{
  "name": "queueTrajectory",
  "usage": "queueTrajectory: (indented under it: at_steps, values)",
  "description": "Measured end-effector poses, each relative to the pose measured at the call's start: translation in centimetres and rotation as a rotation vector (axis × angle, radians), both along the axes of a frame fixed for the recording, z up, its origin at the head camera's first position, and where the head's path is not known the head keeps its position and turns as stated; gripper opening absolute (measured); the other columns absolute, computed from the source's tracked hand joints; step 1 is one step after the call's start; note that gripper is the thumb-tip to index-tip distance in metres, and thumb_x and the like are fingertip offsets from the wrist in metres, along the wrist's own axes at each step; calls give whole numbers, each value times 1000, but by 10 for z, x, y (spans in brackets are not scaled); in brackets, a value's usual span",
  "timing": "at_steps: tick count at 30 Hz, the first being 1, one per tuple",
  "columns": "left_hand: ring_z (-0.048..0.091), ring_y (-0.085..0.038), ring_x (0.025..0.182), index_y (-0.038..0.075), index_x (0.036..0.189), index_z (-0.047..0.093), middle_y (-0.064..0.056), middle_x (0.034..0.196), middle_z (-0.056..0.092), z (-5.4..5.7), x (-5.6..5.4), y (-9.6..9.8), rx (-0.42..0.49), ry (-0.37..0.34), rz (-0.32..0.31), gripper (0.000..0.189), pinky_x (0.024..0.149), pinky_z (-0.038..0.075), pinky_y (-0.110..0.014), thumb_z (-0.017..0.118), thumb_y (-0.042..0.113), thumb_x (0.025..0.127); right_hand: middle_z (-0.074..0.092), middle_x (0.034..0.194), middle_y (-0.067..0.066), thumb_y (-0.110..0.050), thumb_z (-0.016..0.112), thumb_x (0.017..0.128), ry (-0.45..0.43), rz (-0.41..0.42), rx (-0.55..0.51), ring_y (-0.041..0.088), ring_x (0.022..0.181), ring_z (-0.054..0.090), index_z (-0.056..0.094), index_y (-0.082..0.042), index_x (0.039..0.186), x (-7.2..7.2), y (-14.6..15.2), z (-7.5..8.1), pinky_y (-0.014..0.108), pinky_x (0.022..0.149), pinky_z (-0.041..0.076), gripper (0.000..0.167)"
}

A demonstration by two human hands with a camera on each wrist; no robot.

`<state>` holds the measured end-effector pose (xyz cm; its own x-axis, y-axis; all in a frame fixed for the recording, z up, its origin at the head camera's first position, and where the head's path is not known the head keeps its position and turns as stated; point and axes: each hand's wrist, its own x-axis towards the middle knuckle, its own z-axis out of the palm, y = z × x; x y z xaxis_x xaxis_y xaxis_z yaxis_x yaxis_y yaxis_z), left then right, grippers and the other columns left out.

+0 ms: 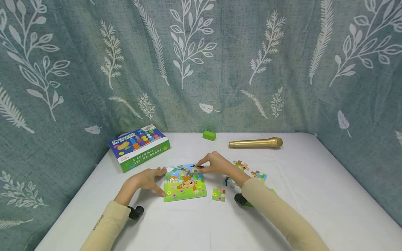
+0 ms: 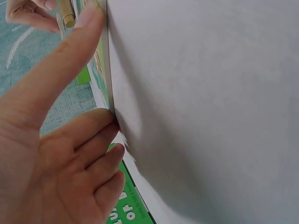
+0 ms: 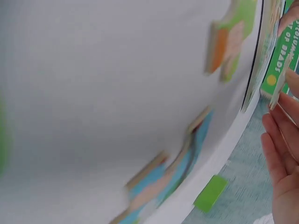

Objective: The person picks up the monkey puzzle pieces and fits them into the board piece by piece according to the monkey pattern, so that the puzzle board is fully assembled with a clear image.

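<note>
A picture puzzle board (image 1: 185,188) with a monkey, a house and flowers lies flat on the table. My left hand (image 1: 146,181) rests at its left edge, thumb at the near corner and index finger at the far one, spread wide apart. Over the board's far right corner, my right hand (image 1: 218,164) pinches a puzzle piece (image 3: 280,84) between thumb and fingers. One loose corner piece (image 1: 218,194) with a yellow flower lies just right of the board. Several more loose pieces (image 1: 241,165) lie farther right, partly hidden by the right forearm.
A bead set box (image 1: 144,157) stands at the back left. Near the back edge are a small green block (image 1: 209,135) and a gold toy microphone (image 1: 255,143). A patterned curtain (image 1: 232,69) hangs behind the white table (image 1: 188,226).
</note>
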<state>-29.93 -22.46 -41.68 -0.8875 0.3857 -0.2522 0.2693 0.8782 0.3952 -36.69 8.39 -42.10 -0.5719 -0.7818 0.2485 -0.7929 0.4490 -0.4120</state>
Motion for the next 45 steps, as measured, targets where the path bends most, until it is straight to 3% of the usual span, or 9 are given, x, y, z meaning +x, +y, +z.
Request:
queueTrajectory:
  at_steps: [3,8,18,23,26,35,45]
  values:
    - [23,-38,142,6,148,38,-16,154,30,0,-1,0,-5,-3,2,101,114,19,-55,86,43,66,73,102,7,-19,74,86,-10,3,23,23,93,70,75,-6,104,0,-11,2,36,78,57,23]
    - [22,-39,142,7,148,37,-16,155,29,-1,-2,0,-8,-10,0,102,115,17,-56,86,44,66,73,103,5,-22,75,86,-18,-24,72,16,83,69,76,-9,106,-2,-25,1,22,62,45,24]
    - [23,-38,142,7,148,37,-16,154,29,-2,-2,0,-22,-11,-4,102,115,18,-56,86,45,67,73,102,5,-22,75,85,-42,-44,95,13,73,68,76,-9,105,-6,-44,-6,20,57,39,24]
    - [23,-39,142,7,148,37,-17,154,29,-1,-1,1,-14,-20,-2,102,114,18,-56,86,44,67,73,101,4,-22,76,84,-33,-58,125,14,86,69,76,-9,105,-4,-51,-7,21,73,54,24]
    - [23,-38,142,8,149,37,-16,155,28,0,-1,1,-16,-25,9,102,115,18,-55,86,45,67,73,102,4,-21,76,85,-22,-54,149,15,94,68,75,-8,106,-3,-56,-7,24,82,55,25]
    - [22,-40,141,7,149,37,-18,154,28,0,0,1,-17,-24,7,102,114,18,-57,86,45,67,73,101,1,-24,76,84,-38,-108,185,13,95,67,77,-11,103,0,-60,-7,25,84,54,23]
    - [23,-40,141,8,149,37,-18,154,29,0,1,0,-19,-22,11,103,114,19,-57,86,45,67,74,94,0,-25,77,83,21,-107,204,13,90,68,78,-10,98,5,-62,-2,25,83,54,21]
